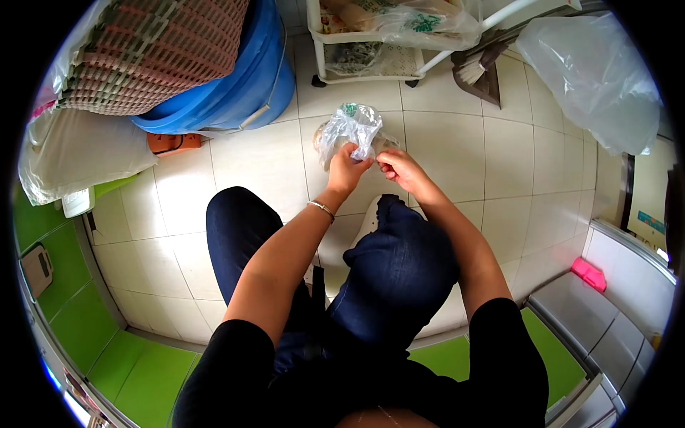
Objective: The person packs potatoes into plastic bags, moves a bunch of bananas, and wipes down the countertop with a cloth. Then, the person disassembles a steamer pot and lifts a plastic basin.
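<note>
Clear, crinkled plastic bag with green print sat on the pale tiled floor, left hand pinching its gathered film! The right hand curled at its edge, grip unclear to me; light, even fingertip pressure seemed wisest.

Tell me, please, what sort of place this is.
Probably a kitchen, perhaps in a home: there are glossy green panels that look like cabinet fronts, a white wheeled cart holding bagged goods, and a pale tiled floor.
</note>
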The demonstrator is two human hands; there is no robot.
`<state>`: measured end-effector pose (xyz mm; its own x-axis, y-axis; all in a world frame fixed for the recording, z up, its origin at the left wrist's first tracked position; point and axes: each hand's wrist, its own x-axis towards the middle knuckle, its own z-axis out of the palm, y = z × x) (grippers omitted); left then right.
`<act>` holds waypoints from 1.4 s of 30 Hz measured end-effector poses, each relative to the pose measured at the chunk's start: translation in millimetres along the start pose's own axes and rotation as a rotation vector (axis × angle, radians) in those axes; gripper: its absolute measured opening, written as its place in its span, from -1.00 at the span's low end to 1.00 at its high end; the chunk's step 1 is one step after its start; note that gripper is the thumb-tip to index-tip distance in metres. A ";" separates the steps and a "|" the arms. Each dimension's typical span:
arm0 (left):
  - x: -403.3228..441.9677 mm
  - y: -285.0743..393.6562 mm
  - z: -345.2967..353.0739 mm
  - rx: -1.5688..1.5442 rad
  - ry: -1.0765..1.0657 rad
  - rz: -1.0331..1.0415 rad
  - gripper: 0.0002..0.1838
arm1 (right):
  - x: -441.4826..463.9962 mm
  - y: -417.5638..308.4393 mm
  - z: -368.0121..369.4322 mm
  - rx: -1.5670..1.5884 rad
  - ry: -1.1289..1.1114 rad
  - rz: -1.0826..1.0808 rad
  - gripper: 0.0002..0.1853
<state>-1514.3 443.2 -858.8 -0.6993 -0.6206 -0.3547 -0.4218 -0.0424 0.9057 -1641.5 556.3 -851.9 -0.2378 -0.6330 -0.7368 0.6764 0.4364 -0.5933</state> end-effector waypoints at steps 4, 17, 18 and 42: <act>4.0 0.5 0.3 0.108 0.001 0.047 -0.64 | 1.3 -2.9 -2.9 -0.013 0.015 0.058 -0.86; -2.3 7.6 4.2 0.261 0.067 0.167 -0.63 | 6.1 -11.6 2.7 -0.295 0.044 0.040 -0.84; -2.3 7.4 3.3 0.262 0.068 0.172 -0.64 | 6.9 -12.5 2.0 -0.295 0.043 0.041 -0.84; 0.0 17.4 7.5 0.054 -0.288 -0.045 -0.67 | -19.9 -49.7 -5.7 -0.399 0.095 0.086 -0.80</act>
<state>-1526.0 448.3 -844.8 -0.8109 -0.3711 -0.4525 -0.4807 -0.0186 0.8767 -1674.4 551.0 -809.6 -0.2683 -0.5297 -0.8046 0.3783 0.7102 -0.5937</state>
